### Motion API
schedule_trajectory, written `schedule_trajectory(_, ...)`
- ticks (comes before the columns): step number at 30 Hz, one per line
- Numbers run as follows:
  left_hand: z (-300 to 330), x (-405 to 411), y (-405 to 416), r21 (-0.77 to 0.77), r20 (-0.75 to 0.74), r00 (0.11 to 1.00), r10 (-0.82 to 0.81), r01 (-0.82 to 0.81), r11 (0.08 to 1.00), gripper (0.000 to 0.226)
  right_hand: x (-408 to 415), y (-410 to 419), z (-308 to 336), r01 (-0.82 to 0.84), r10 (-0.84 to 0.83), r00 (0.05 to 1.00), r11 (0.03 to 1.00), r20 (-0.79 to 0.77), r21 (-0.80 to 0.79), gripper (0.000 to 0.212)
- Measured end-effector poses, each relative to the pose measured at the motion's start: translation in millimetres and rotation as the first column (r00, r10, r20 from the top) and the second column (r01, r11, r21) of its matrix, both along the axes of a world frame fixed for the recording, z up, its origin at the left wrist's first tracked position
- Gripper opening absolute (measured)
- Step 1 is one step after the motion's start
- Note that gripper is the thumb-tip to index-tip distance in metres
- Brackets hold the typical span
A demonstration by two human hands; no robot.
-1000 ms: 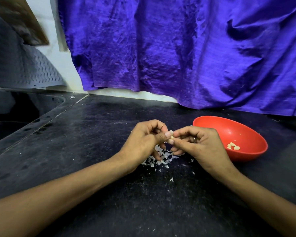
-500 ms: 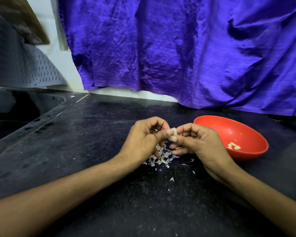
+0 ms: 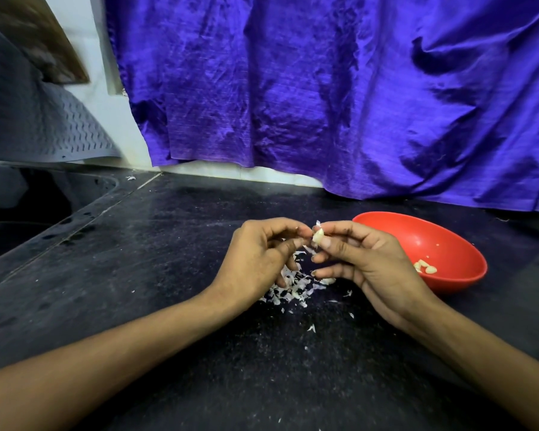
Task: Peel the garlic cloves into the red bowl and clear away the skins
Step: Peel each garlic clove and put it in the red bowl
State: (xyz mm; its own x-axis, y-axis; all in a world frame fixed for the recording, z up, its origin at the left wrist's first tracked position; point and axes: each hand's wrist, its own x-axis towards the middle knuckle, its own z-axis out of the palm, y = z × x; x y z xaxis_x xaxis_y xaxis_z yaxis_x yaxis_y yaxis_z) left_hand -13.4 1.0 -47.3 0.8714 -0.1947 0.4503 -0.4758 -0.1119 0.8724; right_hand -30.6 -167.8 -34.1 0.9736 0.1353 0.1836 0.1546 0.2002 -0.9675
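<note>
Between thumb and forefinger my right hand pinches a pale garlic clove, a flake of skin sticking up from its top. My left hand sits just left of it with fingers curled, its thumb and fingertips touching the clove's left side. Under both hands lies a pile of white and purplish garlic skins on the dark counter. To the right stands the red bowl with a few peeled cloves in its bottom.
A black speckled counter runs under everything, with stray skin flakes scattered on it. At the left is a sunken dark sink with a grey perforated mat above it. A purple cloth hangs along the back wall.
Both hands have risen slightly above the skin pile. The clove now shows more plainly between the fingertips, with skin lifted at its top.
</note>
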Motion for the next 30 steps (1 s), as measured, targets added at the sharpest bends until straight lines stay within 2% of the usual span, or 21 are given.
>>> schedule_trajectory(8,-2.3,-2.4,0.7,0.160,0.224,0.969,0.108,-0.146,0.976,0.010,-1.1,0.0,1.6,0.006,-0.006,1.000,1.000,-0.027,0.004,0.021)
schedule_trajectory(13,-2.7,-2.7,0.2,0.201,0.327,0.938,0.115,-0.188,0.961,0.013,-1.5,0.5,2.6,-0.001,0.002,0.999,1.000,-0.038,0.020,0.023)
schedule_trajectory(17,-2.4,-4.5,-1.8,0.214,0.349,0.926,0.147,-0.231,0.949,0.019,-1.8,0.9,3.2,0.000,0.001,0.999,0.999,-0.049,0.033,0.022)
schedule_trajectory(30,-2.7,-1.5,1.8,0.230,0.419,0.900,0.122,-0.235,0.944,0.018,-4.3,2.7,3.8,-0.012,0.013,0.996,1.000,-0.083,0.011,0.019)
